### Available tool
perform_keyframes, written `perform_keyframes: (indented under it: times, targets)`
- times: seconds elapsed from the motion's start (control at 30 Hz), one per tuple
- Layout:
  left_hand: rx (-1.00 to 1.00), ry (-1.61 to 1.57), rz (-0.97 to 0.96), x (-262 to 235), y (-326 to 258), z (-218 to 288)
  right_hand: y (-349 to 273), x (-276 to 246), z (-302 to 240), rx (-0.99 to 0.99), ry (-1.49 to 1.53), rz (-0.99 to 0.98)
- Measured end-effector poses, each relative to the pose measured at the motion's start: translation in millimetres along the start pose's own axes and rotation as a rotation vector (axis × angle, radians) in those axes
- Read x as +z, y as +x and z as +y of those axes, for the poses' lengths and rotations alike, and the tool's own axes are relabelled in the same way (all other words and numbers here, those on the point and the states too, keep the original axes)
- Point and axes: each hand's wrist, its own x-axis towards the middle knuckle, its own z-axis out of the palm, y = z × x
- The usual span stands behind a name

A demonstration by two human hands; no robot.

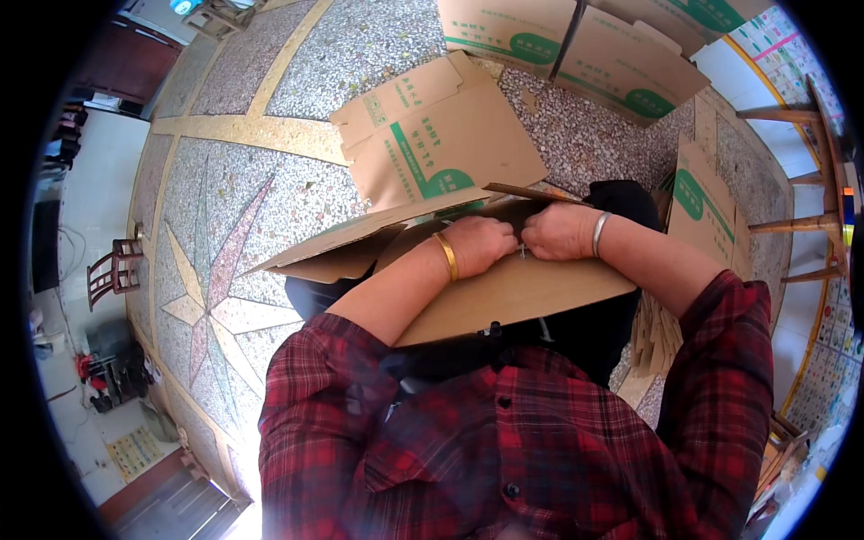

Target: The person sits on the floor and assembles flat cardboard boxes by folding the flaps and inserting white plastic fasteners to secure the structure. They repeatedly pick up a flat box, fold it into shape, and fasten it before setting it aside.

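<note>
A partly folded brown cardboard box [531,286] rests across my lap, its inner side showing between raised flaps. My left hand [481,243], with a gold bracelet at the wrist, is closed over the box near its middle. Right beside it, my right hand [560,231], wearing a silver bracelet, is closed too, and the fingertips of both nearly meet. A small pale bit shows at the fingertips, too small to name. What the fingers pinch is hidden. On the left, one long flap [360,232] of the box sticks out over the floor.
A flattened carton [432,135] with green print lies on the speckled floor ahead. More cartons [621,63] stand at the far right, and a stack of folded cardboard [661,337] is by my right leg. A wooden stool [796,225] stands at the right, a small chair [115,273] far left.
</note>
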Motion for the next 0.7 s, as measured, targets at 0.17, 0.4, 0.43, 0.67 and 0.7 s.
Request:
perform_keyframes:
  times: [0.17,0.4,0.43,0.67,0.7]
  targets:
    - [-0.036,-0.034,0.033,-2,-1,7,-1,1,-1,0.002,-0.013,0.028]
    - [-0.156,-0.120,0.134,11,5,6,-2,3,0,0.256,0.261,-0.023]
    - [-0.129,-0.117,0.139,11,4,5,-2,1,-1,0.305,0.289,-0.049]
    - [-0.024,-0.023,0.078,9,-2,2,4,4,-2,0.213,0.311,-0.039]
    - [-0.027,-0.012,0.052,8,-2,2,5,5,-2,0.195,0.304,-0.029]
